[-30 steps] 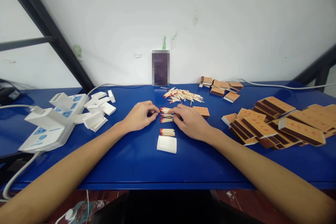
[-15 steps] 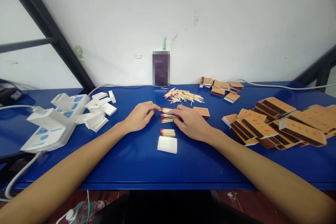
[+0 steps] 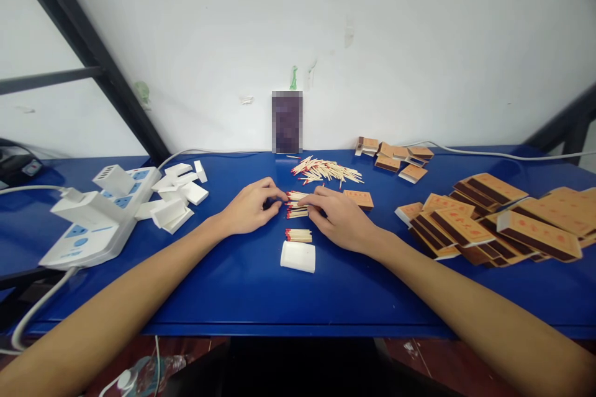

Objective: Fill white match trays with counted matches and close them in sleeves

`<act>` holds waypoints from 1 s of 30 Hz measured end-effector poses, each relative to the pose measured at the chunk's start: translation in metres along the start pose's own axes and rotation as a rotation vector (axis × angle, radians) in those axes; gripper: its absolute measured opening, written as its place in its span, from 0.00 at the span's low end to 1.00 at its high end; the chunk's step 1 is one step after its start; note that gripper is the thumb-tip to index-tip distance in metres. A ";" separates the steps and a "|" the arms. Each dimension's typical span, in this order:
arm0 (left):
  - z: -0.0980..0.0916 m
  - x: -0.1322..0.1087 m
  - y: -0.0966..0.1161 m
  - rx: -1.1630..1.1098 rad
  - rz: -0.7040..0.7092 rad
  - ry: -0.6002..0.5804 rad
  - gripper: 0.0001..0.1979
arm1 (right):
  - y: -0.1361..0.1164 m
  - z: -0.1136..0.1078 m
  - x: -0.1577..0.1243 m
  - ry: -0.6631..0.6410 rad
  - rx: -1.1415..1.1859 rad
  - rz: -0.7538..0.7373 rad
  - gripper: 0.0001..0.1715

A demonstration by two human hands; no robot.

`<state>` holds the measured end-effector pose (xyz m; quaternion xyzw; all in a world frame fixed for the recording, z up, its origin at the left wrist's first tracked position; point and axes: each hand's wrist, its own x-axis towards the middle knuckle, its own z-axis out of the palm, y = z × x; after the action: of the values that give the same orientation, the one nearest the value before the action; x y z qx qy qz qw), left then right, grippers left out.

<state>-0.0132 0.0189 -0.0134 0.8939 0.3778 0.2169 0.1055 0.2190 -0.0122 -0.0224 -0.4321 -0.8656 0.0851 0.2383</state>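
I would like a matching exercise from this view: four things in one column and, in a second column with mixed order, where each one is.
Things
1. right hand
2. heap of loose matches
3. power strip
4. large pile of matchboxes

Places
A. on the left, with white adapters plugged in
B. at the far right of the blue table
C. at the wooden ends of the grouped matches
D. beyond the hands, toward the wall

Pairs: 1-C, 2-D, 3-A, 4-B
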 end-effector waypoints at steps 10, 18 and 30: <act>0.003 0.004 -0.003 -0.015 -0.045 -0.009 0.09 | 0.001 0.002 0.001 0.002 -0.041 0.046 0.18; 0.002 0.003 -0.002 -0.046 -0.026 -0.031 0.10 | 0.001 0.001 0.003 -0.035 -0.034 0.065 0.20; -0.004 -0.001 0.004 -0.056 0.043 -0.075 0.14 | -0.001 0.000 0.000 -0.031 0.027 0.018 0.17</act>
<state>-0.0133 0.0150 -0.0088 0.9059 0.3483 0.1961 0.1398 0.2183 -0.0130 -0.0220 -0.4350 -0.8641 0.1057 0.2301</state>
